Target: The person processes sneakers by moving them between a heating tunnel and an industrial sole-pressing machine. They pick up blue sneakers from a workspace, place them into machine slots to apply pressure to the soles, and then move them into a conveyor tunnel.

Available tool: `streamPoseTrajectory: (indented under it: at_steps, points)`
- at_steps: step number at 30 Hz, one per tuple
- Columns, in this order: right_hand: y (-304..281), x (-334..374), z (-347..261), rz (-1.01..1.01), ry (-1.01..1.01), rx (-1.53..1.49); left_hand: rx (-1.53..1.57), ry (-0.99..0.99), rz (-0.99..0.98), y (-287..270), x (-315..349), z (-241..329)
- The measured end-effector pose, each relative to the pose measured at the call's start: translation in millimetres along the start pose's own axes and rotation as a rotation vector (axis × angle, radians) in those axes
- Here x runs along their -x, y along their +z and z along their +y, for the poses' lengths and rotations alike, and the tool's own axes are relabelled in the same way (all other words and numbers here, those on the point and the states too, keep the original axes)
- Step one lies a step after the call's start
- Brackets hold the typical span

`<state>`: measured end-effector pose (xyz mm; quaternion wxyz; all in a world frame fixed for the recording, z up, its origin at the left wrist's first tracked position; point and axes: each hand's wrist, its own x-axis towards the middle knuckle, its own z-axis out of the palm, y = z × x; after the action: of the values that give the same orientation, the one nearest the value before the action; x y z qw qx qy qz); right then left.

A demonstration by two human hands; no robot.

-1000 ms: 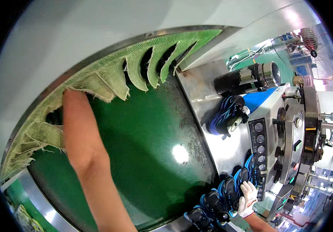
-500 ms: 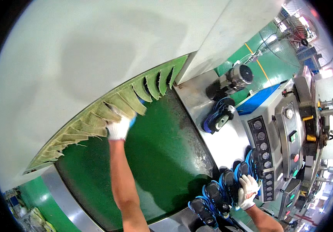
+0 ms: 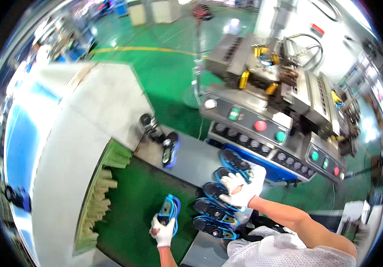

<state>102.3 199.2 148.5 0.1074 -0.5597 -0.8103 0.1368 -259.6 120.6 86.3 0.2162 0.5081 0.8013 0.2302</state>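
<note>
Over the green belt [image 3: 131,202], the gloved left hand [image 3: 162,229] has its fingers clamped on a shoe [image 3: 168,209]: black on top, edged in bright blue, a flash of purplish blue down the right side of the sole! Right of the belt, the gloved right hand [image 3: 240,189] spreads thumb and fingers apart over a row of shoes [image 3: 213,209], similar black-and-blue numbers, packed side by side.

the left hand [image 3: 161,230] and right hand [image 3: 239,192] wear white gloves [image 3: 165,239]; the top [image 3: 285,253] is white too (with tiny dots all over).
</note>
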Motion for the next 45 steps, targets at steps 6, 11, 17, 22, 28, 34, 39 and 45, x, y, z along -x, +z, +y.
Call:
streamPoseTrajectory:
  at_steps: [6, 11, 17, 22, 28, 34, 39, 45]
  points:
    - [-101.4, 32.4, -23.8, -0.081, -0.4, -0.483, -0.076, 0.686, -0.602, -73.1, 42.2, 214.5]
    - [-159.2, 80.8, 27.5, -0.233, -0.191, -0.679, -0.226, 1.071, -0.926, -51.1, 61.7, 374.8]
    - [-201.3, 187.6, 132.0, -0.208, 0.559, -0.942, 0.105, 1.459, -0.508, 12.2, 97.9, 503.9]
    - [-209.1, 289.6, 176.5, 0.398, 0.598, -1.418, 0.525, 1.174, -0.392, 71.3, 141.5, 566.9]
    - [-224.7, 370.0, 217.8, 0.702, 0.825, -1.897, 0.705, 0.902, -0.75, 159.9, 200.8, 642.3]
    - [-293.7, 386.2, 232.5, 1.209, 0.788, -1.812, 0.704, 0.971, -0.929, 239.6, 231.7, 735.5]
    - [-281.8, 403.6, 240.1, 1.31, 0.999, -1.759, 0.589, 0.963, -0.866, 307.0, 222.5, 791.3]
    - [-254.8, 411.2, 239.1, 1.535, 0.958, -1.828, 0.242, 0.92, -0.778, 334.1, 237.1, 825.1]
